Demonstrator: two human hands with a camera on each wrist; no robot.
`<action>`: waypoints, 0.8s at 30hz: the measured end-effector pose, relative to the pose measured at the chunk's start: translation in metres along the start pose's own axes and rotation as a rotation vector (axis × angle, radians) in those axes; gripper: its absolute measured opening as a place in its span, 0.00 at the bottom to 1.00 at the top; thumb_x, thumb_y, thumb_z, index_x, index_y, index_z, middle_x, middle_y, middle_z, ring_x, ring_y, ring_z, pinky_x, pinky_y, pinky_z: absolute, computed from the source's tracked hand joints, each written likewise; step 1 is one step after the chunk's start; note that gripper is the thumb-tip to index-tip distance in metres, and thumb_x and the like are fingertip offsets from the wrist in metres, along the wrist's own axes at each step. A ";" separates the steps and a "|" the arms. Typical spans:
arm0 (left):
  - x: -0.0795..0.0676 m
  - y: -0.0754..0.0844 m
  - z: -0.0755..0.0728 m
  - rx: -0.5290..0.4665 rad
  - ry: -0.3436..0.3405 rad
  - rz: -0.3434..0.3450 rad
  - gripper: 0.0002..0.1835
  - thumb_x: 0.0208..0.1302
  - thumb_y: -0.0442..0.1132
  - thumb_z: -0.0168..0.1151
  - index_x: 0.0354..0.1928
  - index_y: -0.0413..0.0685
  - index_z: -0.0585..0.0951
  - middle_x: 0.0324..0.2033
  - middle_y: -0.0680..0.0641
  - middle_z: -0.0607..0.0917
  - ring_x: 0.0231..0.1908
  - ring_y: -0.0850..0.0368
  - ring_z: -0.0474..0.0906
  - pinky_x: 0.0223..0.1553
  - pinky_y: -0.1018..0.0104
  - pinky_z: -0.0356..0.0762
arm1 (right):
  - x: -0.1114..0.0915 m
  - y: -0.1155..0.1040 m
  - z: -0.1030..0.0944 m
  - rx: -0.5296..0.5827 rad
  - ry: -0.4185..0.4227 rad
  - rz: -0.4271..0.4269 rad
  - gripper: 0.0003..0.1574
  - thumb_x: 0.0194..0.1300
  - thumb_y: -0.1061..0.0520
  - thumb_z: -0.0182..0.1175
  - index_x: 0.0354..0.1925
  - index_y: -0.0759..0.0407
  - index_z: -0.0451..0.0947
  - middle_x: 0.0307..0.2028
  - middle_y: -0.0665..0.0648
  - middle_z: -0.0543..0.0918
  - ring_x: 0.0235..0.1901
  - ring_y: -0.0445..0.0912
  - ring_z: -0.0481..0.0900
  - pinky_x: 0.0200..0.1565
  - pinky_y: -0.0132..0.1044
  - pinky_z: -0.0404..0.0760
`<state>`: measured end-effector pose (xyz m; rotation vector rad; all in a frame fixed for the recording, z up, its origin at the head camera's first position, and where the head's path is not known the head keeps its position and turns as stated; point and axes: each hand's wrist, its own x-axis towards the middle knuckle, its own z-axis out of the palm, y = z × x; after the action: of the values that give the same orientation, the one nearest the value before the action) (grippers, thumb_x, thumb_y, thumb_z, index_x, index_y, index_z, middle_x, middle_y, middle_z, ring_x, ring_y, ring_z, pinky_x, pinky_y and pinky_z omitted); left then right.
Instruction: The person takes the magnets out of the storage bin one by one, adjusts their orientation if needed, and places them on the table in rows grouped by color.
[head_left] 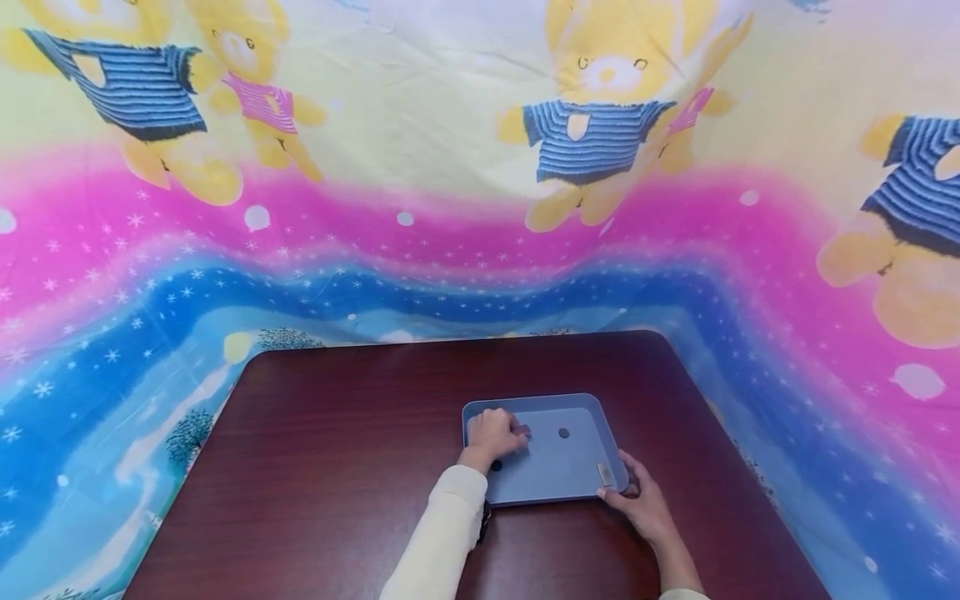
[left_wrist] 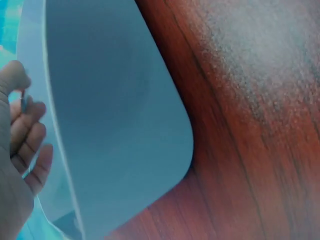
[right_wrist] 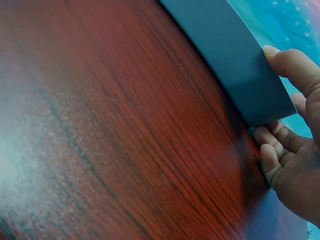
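Note:
A shallow grey-blue tray (head_left: 551,467) with rounded corners sits on the table. My left hand (head_left: 491,435) is over its left part and pinches a small thin piece (head_left: 523,430) between thumb and fingers. It looks reddish-brown from above, and in the left wrist view the small piece (left_wrist: 23,101) shows edge-on; its kind cannot be made out. My right hand (head_left: 645,502) holds the tray's near right corner, thumb on the rim and fingers around the outside, as the right wrist view shows. Inside the tray lie a dark grey disc (head_left: 564,432), a black round piece (head_left: 496,466) and a small beige rectangle (head_left: 604,474).
The dark reddish-brown wooden table (head_left: 337,433) extends around the tray, with rounded far corners. A curtain (head_left: 420,208) printed with bears and snowflakes hangs behind the table and along its sides. Something black (head_left: 483,523) shows beside the left sleeve (head_left: 446,525).

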<state>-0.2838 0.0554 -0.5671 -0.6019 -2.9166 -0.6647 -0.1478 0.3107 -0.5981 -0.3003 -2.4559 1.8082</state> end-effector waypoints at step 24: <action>-0.033 -0.013 -0.021 -0.173 0.118 0.136 0.09 0.39 0.49 0.70 0.26 0.60 0.84 0.20 0.65 0.79 0.21 0.71 0.69 0.22 0.71 0.68 | -0.001 -0.004 0.000 -0.065 0.007 0.015 0.53 0.48 0.60 0.72 0.68 0.62 0.55 0.47 0.70 0.74 0.29 0.46 0.75 0.27 0.35 0.75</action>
<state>-0.2588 0.0239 -0.5593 -0.7434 -2.7003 -0.9072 -0.1474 0.3093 -0.5939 -0.3292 -2.5179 1.7329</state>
